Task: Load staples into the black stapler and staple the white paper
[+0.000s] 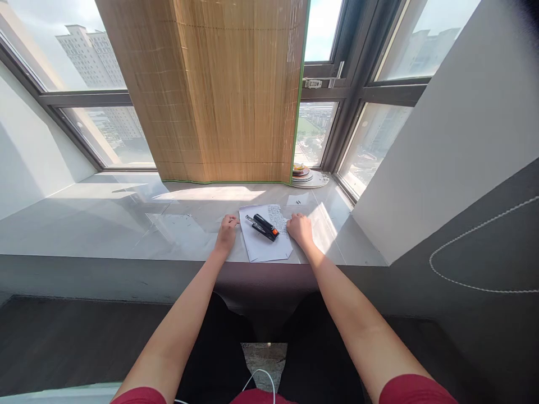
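Observation:
A black stapler (264, 229) with an orange end lies spread apart on white sheets of paper (263, 251). Small handwriting or print covers the sheets' upper right part. At the paper's left edge rests my left hand (228, 229), its fingers curled together; whatever may be between them is too small to make out. On the opposite side my right hand (300, 228) lies closed in a loose fist beside the paper's right edge, with nothing showing in it. A small white piece (297, 200) bearing two short dark strips lies beyond my right hand.
The paper lies on a pale, glossy window sill (105, 230). A bamboo blind (236, 95) hangs down to its back part. Stacked plates (309, 178) stand in the back right corner, near a slanting white wall (438, 129). A beaded cord (438, 247) loops at the right.

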`<state>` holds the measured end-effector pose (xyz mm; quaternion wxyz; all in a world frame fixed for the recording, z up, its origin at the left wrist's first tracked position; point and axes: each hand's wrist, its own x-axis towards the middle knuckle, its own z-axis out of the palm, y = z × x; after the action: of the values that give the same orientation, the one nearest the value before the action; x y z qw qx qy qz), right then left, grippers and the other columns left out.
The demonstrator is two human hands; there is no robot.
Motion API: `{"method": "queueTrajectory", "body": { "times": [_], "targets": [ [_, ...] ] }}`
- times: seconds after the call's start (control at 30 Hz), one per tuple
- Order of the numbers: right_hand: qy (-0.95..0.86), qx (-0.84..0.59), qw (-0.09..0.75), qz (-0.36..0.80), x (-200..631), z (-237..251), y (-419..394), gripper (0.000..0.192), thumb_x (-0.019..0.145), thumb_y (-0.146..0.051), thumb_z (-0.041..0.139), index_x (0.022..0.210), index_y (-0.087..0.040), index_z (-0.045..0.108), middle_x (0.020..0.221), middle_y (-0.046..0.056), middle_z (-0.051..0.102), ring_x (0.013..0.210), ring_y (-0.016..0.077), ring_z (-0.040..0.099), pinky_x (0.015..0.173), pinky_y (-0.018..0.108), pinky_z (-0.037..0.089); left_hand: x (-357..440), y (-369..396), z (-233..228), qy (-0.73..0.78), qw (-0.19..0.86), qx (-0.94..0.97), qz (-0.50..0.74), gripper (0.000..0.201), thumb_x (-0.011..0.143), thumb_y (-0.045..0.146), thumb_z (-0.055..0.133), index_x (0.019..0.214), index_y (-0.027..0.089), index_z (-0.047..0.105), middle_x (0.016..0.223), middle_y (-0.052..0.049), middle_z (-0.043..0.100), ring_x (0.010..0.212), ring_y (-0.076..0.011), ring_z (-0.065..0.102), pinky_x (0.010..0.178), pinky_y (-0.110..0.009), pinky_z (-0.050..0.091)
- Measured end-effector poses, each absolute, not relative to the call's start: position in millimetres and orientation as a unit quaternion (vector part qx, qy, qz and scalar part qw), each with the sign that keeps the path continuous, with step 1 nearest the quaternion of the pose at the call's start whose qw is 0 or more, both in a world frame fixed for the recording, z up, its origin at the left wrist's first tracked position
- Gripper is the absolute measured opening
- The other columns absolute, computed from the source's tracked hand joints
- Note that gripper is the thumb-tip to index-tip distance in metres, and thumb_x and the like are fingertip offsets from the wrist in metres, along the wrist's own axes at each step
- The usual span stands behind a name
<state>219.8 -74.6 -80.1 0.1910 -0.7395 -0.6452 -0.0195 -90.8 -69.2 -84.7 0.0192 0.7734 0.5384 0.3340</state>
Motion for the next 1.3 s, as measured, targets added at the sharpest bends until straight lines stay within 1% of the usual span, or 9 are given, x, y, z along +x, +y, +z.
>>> {"method": "queueTrajectory", "body": {
  "times": [0.2,0.33,0.57,0.8,0.9,1.0,1.07,1.17,1.3],
  "targets": [
    [-0.646,-0.736,0.202,-0.010,219.7,-80.0,-74.1,0.026,0.098,-0.018,0.047,0.101,-0.010,0.071,0.098,0.018,0.066,0.090,0.0282,0.057,0.081,0.038,0.038,-89.6,-69.9,-81.2,0.533,0.020,0.783,0.320,0.050,0.085,-0.010,0.037,0.106,0.019,0.073,0.113,-0.012,0.062,0.104,-0.0237,0.065,0.090,-0.036,0.056],
    [-0.645,-0.738,0.199,-0.020,219.6,-80.8,-73.2,0.026,0.096,-0.018,0.048,0.099,-0.010,0.072,0.096,0.017,0.065,0.087,0.0262,0.056,0.079,0.037,0.038,-87.9,-67.1,-80.7,0.494,0.026,0.810,0.316,0.040,0.088,-0.006,0.044,0.103,0.020,0.072,0.109,-0.011,0.069,0.106,-0.0249,0.065,0.094,-0.038,0.055],
    [-0.647,-0.733,0.211,-0.015,218.4,-79.3,-74.5,0.024,0.095,-0.016,0.047,0.095,-0.012,0.071,0.095,0.015,0.063,0.085,0.0240,0.054,0.076,0.034,0.036,-89.6,-71.9,-77.1,0.440,0.053,0.821,0.359,0.035,0.091,0.003,0.056,0.116,0.021,0.071,0.109,-0.008,0.076,0.110,-0.0258,0.065,0.096,-0.042,0.056],
    [-0.672,-0.627,0.394,-0.010,211.6,-68.9,-86.0,0.026,0.103,-0.025,0.039,0.093,-0.019,0.062,0.100,0.010,0.060,0.098,0.0237,0.054,0.087,0.032,0.042,-91.8,-70.8,-81.9,0.397,0.145,0.809,0.409,0.026,0.092,0.013,0.057,0.101,0.021,0.080,0.118,-0.009,0.079,0.113,-0.0264,0.073,0.103,-0.047,0.058],
    [-0.688,-0.543,0.474,0.081,194.7,-70.2,-98.8,0.023,0.104,-0.037,0.045,0.110,-0.020,0.060,0.112,0.009,0.059,0.095,0.0209,0.057,0.089,0.032,0.047,-92.6,-69.9,-81.4,0.412,0.188,0.776,0.439,0.019,0.091,0.018,0.061,0.098,0.021,0.079,0.112,-0.009,0.080,0.107,-0.0255,0.076,0.102,-0.045,0.060],
    [-0.717,-0.498,0.470,0.129,176.4,-77.9,-106.8,0.052,0.089,-0.046,0.070,0.132,-0.023,0.054,0.128,0.011,0.056,0.106,0.0236,0.058,0.093,0.035,0.050,-93.9,-70.0,-80.1,0.424,0.239,0.741,0.462,0.013,0.089,0.025,0.067,0.098,0.020,0.075,0.108,-0.009,0.081,0.097,-0.0237,0.077,0.096,-0.043,0.062],
    [-0.738,-0.494,0.435,0.145,169.6,-83.0,-106.5,0.056,0.082,-0.042,0.077,0.131,-0.023,0.057,0.125,0.010,0.059,0.108,0.0249,0.059,0.094,0.036,0.050,-94.8,-70.2,-80.3,0.420,0.267,0.731,0.466,0.014,0.088,0.030,0.069,0.096,0.020,0.074,0.108,-0.009,0.080,0.095,-0.0231,0.076,0.092,-0.042,0.063],
    [-0.764,-0.480,0.396,0.171,168.9,-87.2,-101.6,0.036,0.083,-0.031,0.073,0.117,-0.023,0.066,0.109,0.006,0.065,0.097,0.0224,0.062,0.089,0.035,0.050,-95.9,-70.1,-81.5,0.404,0.283,0.740,0.458,0.015,0.087,0.033,0.070,0.093,0.019,0.074,0.104,-0.009,0.080,0.093,-0.0221,0.075,0.088,-0.040,0.063],
    [-0.757,-0.450,0.440,0.174,174.4,-89.0,-98.6,0.034,0.081,-0.020,0.067,0.115,-0.023,0.070,0.109,0.006,0.070,0.102,0.0241,0.064,0.093,0.037,0.050,-97.2,-71.5,-79.3,0.388,0.216,0.782,0.437,0.014,0.090,0.027,0.065,0.099,0.021,0.074,0.103,-0.007,0.078,0.094,-0.0204,0.071,0.092,-0.040,0.058]
  ]
}}
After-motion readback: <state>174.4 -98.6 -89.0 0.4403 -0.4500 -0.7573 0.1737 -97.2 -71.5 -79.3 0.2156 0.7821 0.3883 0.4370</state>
